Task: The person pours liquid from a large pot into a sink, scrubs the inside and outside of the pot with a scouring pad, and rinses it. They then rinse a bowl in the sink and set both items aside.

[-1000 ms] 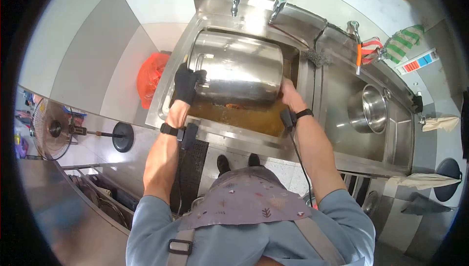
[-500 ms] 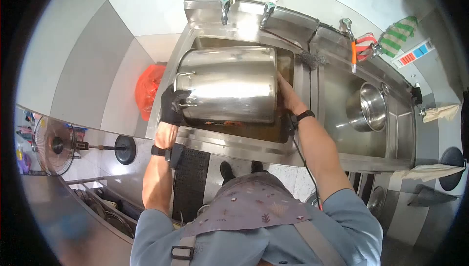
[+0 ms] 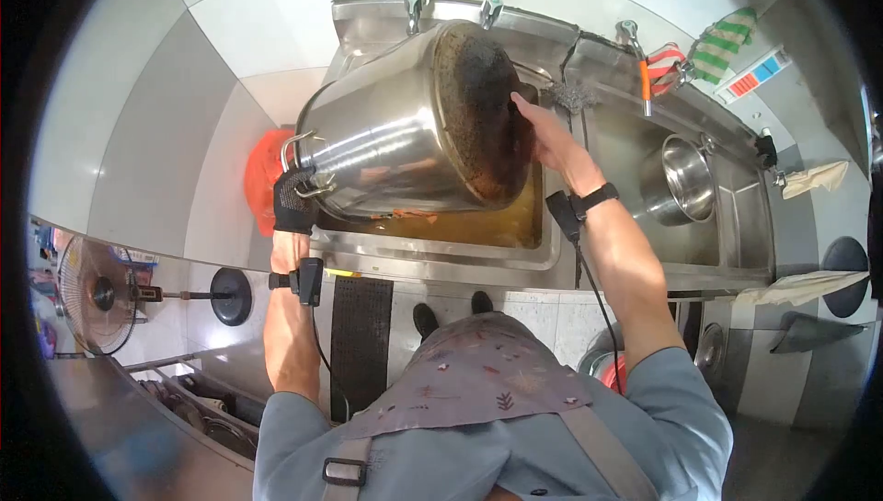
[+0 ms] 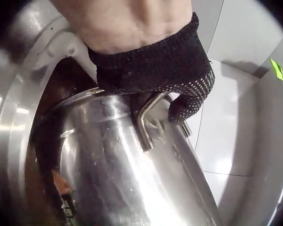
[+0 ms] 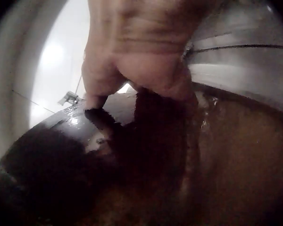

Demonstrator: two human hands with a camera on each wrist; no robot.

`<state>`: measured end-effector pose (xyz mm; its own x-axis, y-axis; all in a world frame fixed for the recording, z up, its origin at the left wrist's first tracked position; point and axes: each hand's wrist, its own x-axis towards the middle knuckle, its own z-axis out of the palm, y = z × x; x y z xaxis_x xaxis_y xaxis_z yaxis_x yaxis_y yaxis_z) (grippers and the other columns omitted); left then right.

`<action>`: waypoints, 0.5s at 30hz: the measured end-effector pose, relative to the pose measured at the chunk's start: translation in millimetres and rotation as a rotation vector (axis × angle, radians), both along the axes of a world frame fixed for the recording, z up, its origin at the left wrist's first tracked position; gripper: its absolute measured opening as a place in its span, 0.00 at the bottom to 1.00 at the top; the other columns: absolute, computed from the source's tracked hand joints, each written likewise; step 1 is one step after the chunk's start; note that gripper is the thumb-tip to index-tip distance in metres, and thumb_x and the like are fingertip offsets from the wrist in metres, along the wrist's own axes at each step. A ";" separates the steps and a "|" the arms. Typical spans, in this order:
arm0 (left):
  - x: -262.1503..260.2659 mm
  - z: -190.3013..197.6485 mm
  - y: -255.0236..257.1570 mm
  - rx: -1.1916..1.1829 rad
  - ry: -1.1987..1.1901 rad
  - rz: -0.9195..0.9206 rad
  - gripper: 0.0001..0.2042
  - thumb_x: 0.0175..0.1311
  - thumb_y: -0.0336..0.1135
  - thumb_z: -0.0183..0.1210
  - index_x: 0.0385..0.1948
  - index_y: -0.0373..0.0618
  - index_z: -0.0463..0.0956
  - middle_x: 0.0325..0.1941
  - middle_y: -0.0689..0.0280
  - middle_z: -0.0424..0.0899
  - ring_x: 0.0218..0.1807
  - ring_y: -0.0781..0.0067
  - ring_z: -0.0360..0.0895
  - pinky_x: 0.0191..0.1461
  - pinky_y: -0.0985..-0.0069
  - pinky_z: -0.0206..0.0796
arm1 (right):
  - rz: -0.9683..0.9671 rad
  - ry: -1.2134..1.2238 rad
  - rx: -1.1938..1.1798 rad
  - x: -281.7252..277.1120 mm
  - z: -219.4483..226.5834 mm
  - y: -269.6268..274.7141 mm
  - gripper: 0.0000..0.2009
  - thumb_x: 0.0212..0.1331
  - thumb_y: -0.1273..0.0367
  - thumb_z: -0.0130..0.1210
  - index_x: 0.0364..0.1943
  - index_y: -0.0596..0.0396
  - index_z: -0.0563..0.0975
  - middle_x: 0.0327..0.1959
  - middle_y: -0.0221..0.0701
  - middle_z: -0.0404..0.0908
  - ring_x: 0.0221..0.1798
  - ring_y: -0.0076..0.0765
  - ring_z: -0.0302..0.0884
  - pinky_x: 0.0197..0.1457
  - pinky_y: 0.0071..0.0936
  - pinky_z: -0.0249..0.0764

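A large steel pot [image 3: 377, 133] lies tilted on its side over the left sink basin, its blackened base [image 3: 483, 115] facing right. My left hand [image 3: 294, 200], in a black dotted glove, grips the pot's side handle; in the left wrist view the gloved fingers [image 4: 191, 103] curl round the handle bar [image 4: 144, 127]. My bare right hand [image 3: 552, 140] rests against the dark base with its fingers fairly straight; the right wrist view shows that hand [image 5: 141, 70] on the wet base [image 5: 75, 155], some fingers hidden. Brownish water [image 3: 497, 222] stands in the basin below.
A small steel pot [image 3: 685, 179] sits in the right basin [image 3: 635, 234]. Taps [image 3: 494, 4] line the back wall, one with an orange hose [image 3: 645, 87]. A scouring pad [image 3: 572, 96] lies on the divider. A red bag [image 3: 262, 179] is left of the sink.
The pot has been raised and tilted, so its blackened base now shows. My right hand has moved up with it, and my left hand has shifted left, still gripping the handle.
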<state>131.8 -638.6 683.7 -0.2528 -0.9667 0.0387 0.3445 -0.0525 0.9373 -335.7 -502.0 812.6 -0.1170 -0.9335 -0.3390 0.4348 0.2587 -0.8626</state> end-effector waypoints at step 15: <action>-22.3 -1.0 51.8 0.258 0.451 -0.222 0.10 0.66 0.30 0.59 0.45 0.38 0.82 0.42 0.62 0.87 0.42 0.66 0.84 0.48 0.69 0.80 | -0.172 0.798 -0.053 23.7 108.3 47.9 0.42 0.61 0.44 0.67 0.63 0.71 0.74 0.59 0.45 0.81 0.62 0.41 0.77 0.70 0.36 0.69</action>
